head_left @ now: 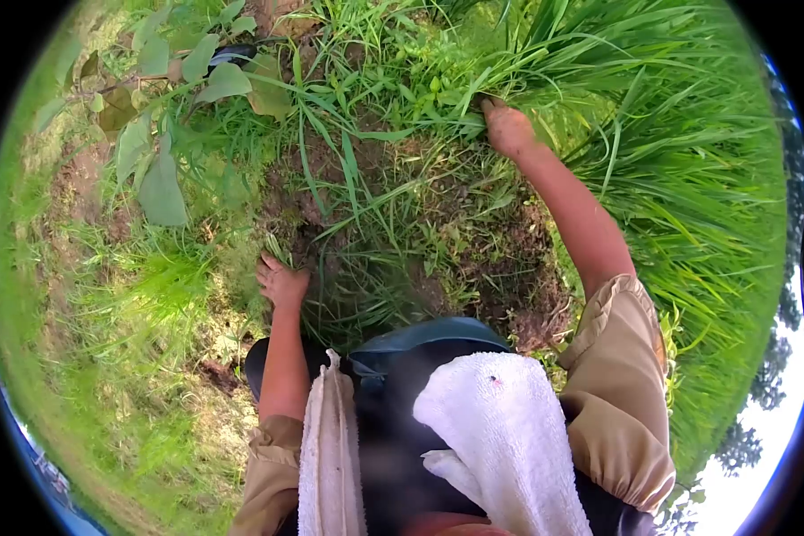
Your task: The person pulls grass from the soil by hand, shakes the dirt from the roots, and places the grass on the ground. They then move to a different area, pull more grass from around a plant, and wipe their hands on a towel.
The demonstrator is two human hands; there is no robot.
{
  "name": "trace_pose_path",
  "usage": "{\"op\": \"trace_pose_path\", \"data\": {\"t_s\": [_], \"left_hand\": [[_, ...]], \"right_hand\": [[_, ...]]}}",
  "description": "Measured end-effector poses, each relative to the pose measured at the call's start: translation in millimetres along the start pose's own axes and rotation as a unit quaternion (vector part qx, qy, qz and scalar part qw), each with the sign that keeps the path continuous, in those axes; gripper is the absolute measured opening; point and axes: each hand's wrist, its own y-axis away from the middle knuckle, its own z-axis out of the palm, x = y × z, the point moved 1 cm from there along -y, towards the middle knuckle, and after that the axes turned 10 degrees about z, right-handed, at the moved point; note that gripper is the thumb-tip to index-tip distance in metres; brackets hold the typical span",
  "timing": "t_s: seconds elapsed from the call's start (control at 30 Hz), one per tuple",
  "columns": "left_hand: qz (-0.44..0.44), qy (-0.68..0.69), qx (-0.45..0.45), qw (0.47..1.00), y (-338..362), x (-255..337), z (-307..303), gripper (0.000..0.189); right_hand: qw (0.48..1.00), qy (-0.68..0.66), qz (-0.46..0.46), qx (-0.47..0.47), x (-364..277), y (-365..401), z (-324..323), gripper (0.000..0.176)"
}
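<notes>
I see the right hand (507, 128), grip pressed around the tall grass clump (590, 80), its blades running beyond it. The left hand (281, 284) rests nearer on the soil (473, 259), grip unclear.

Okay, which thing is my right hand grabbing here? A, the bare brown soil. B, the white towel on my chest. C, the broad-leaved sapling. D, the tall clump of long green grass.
D: the right hand is closed in the base of the tall clump of long green grass blades, well away from the white terry towel.
</notes>
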Motion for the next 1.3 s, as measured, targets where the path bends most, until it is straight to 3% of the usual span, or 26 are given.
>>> {"op": "trace_pose_path", "data": {"t_s": [0.07, 0.17, 0.27, 0.3, 0.4, 0.5, 0.6, 0.67, 0.73, 0.83, 0.87, 0.93, 1.03, 1.13, 1.2, 1.3], "left_hand": [[-0.001, 0.007, 0.006, 1.000, 1, 1, -1, 0.101], [0.001, 0.008, 0.004, 1.000, 2, -3, 1, 0.101], [-0.003, 0.003, 0.001, 1.000, -2, -4, 3, 0.101], [-0.007, 0.001, 0.000, 1.000, -2, -5, 4, 0.101], [-0.011, 0.002, 0.003, 1.000, 1, 2, -2, 0.101], [-0.004, -0.003, -0.006, 1.000, 4, 3, -5, 0.102], [-0.011, -0.016, 0.001, 1.000, -2, 0, 2, 0.103], [-0.008, -0.012, 0.000, 1.000, -1, 1, 2, 0.103], [-0.006, -0.007, 0.003, 1.000, -2, 0, 1, 0.103], [-0.002, -0.003, 0.002, 1.000, 1, -4, 2, 0.103], [0.001, -0.004, 0.001, 1.000, -1, -6, 1, 0.103], [-0.002, 0.005, -0.001, 1.000, -1, -7, 2, 0.103], [-0.011, 0.021, -0.007, 1.000, 0, -5, -1, 0.103], [-0.022, 0.020, -0.014, 0.999, -2, -3, -4, 0.103], [-0.031, 0.022, -0.027, 0.999, 1, -4, -4, 0.103], [-0.032, 0.024, -0.031, 0.999, -1, 1, -5, 0.102]], "right_hand": [[0.995, 0.005, 0.070, -0.064, 18, -35, 30, 0.027], [0.980, -0.022, 0.143, -0.139, 20, -50, 26, 0.038], [0.975, -0.066, 0.167, -0.130, 25, -48, 18, 0.037], [0.980, -0.100, 0.145, -0.089, 33, -53, 37, 0.036], [0.989, -0.026, 0.146, -0.030, 33, -37, 63, 0.026], [0.990, -0.038, 0.014, -0.133, 12, 40, -11, 0.029], [0.938, 0.045, -0.160, -0.303, -28, 104, -56, 0.032], [0.959, -0.083, -0.243, -0.120, -54, 114, -46, 0.028], [0.965, 0.033, -0.238, -0.104, -89, 98, -83, 0.033], [0.980, 0.079, -0.183, 0.017, -105, 51, -44, 0.054], [0.984, 0.130, -0.118, -0.003, -110, 40, -46, 0.053], [0.981, 0.145, -0.109, -0.066, -112, 27, -55, 0.049], [0.984, 0.070, -0.137, -0.093, -100, 1, -45, 0.044], [0.964, -0.025, -0.183, -0.190, -112, 34, -47, 0.036], [0.901, 0.051, -0.366, -0.228, -136, 96, -33, 0.036], [0.947, -0.023, -0.319, -0.038, -149, 93, -46, 0.033]]}}
